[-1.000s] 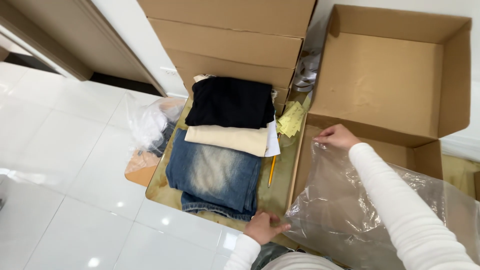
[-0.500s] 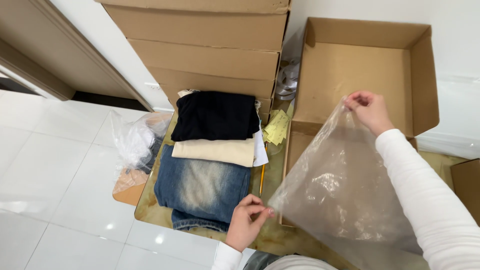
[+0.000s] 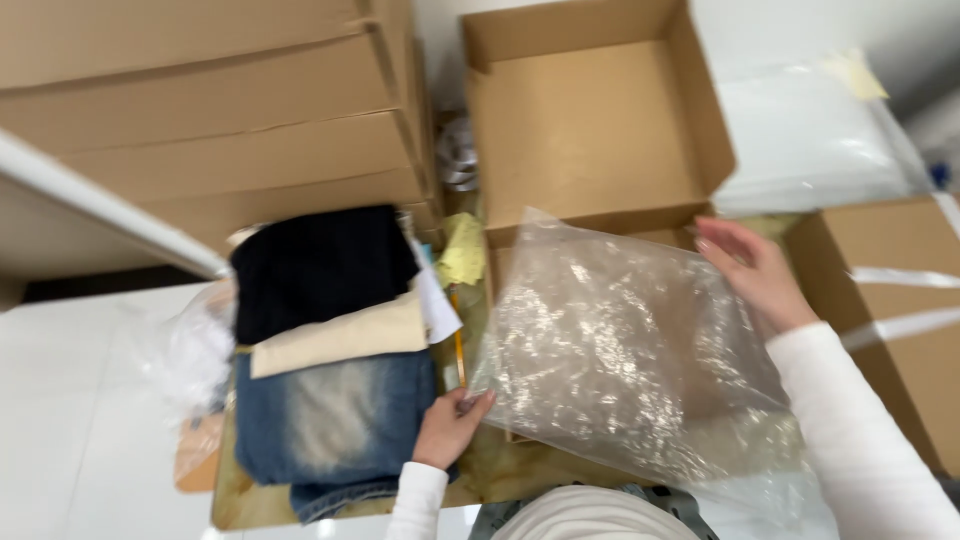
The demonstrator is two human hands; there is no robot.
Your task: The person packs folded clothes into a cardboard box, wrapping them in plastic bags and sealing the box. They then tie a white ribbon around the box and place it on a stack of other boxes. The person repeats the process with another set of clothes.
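A large clear plastic bag (image 3: 620,350) is stretched flat between my two hands, in front of an open cardboard box (image 3: 590,110). My left hand (image 3: 450,425) pinches the bag's lower left corner, just right of the folded faded blue jeans (image 3: 330,415). My right hand (image 3: 755,275) grips the bag's upper right edge near the box's front flap. On the jeans lie a folded cream garment (image 3: 340,340) and a folded black garment (image 3: 320,265), stacked in a pile to the left of the bag.
Flat brown cartons (image 3: 210,110) are stacked at the back left. Another taped carton (image 3: 890,300) stands at the right. A crumpled clear bag (image 3: 195,350) lies left of the clothes. A pencil (image 3: 458,345) and yellow paper (image 3: 462,250) lie between clothes and box.
The view has swung right and closer. The bag has been raised and spread out flat. My left hand now grips its lower left corner; my right hand has dropped lower.
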